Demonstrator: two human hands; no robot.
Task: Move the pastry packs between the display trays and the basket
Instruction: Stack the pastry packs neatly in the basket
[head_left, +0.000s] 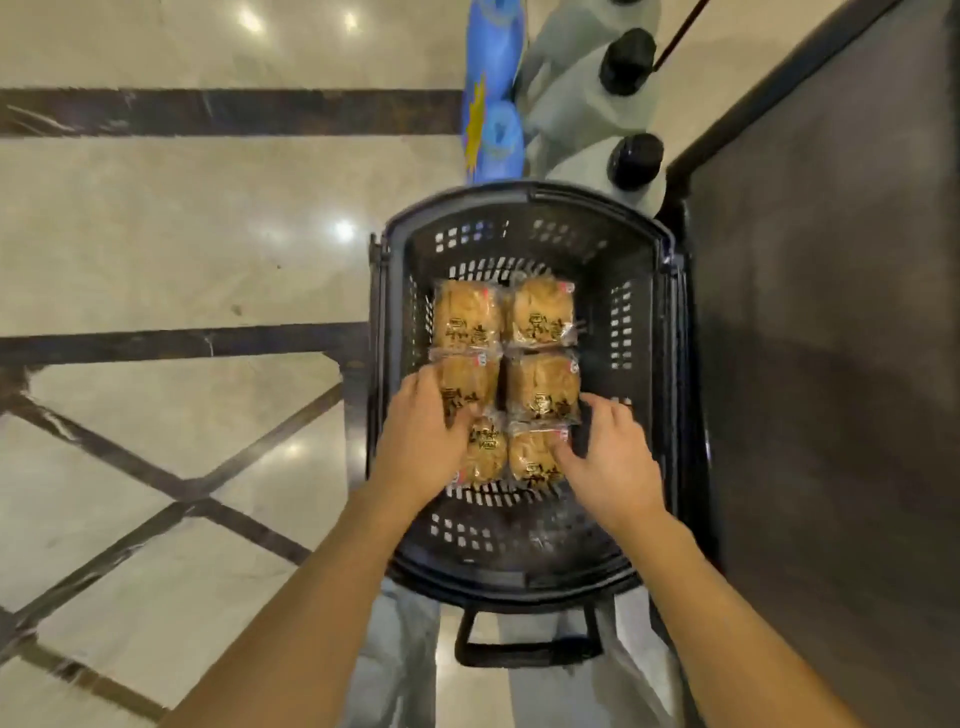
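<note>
Head view, looking straight down: a black plastic basket (524, 208) with slotted walls stands on a polished marble floor (182, 234) crossed by dark inlaid bands. Six pastry packs (540, 317) lie flat on the basket's bottom in two columns of three, each a golden pastry in clear wrap with dark lettering. Both arms reach in from the near edge. The left hand (423, 441) lies over the near-left packs, its fingers (457, 423) curled down onto the middle-left pack (470, 382) and the near-left pack (485, 449); whether they actually pinch a wrapper I cannot tell. The right hand (608, 457) rests beside the near-right pack (532, 457), fingers spread apart and only loosely bent, fingertips touching that pack's right edge. A dark handle (527, 652) juts out from the basket's near side. Just right of the basket rises a dark display stand (831, 364). Beyond the far rim stand pale jugs with black caps (636, 161) and blue packages (493, 135).
</note>
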